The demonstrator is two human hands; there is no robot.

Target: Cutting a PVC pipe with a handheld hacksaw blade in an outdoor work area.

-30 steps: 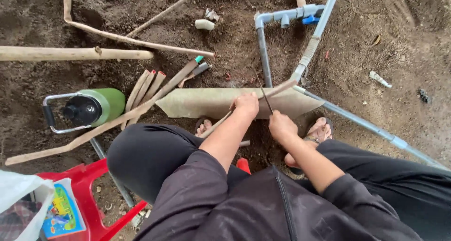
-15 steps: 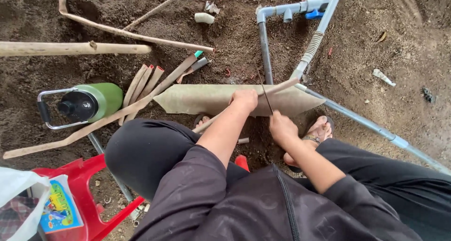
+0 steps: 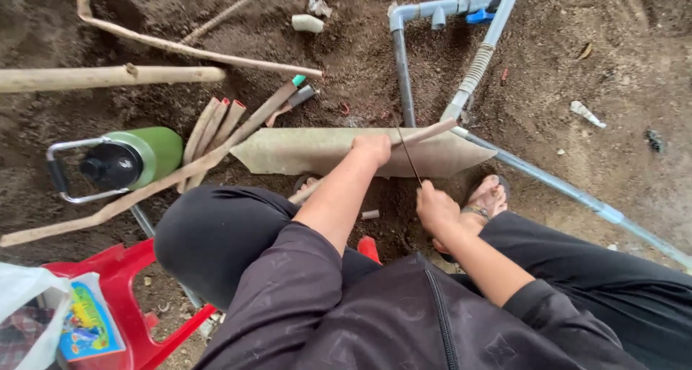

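Note:
I sit over bare soil with my knees apart. My left hand (image 3: 373,148) is closed on a thin tan stick (image 3: 427,133) that lies across a flat beige board (image 3: 310,151) on the ground. My right hand (image 3: 435,208) grips the near end of a thin dark blade (image 3: 409,157), which runs up from the hand and crosses the stick just right of my left hand. My sandalled right foot (image 3: 486,197) rests below the board's right end.
A green bottle with a black cap and metal handle (image 3: 122,161) lies at left beside several cut tan sticks (image 3: 216,125). Grey pipes (image 3: 401,74) and a long bluish pipe (image 3: 569,193) cross the soil. A red plastic stool (image 3: 122,305) with a bag stands at lower left.
My right hand has drawn back toward me, pulling the blade along the stick. My left hand keeps its hold on the stick, and the view has shifted slightly.

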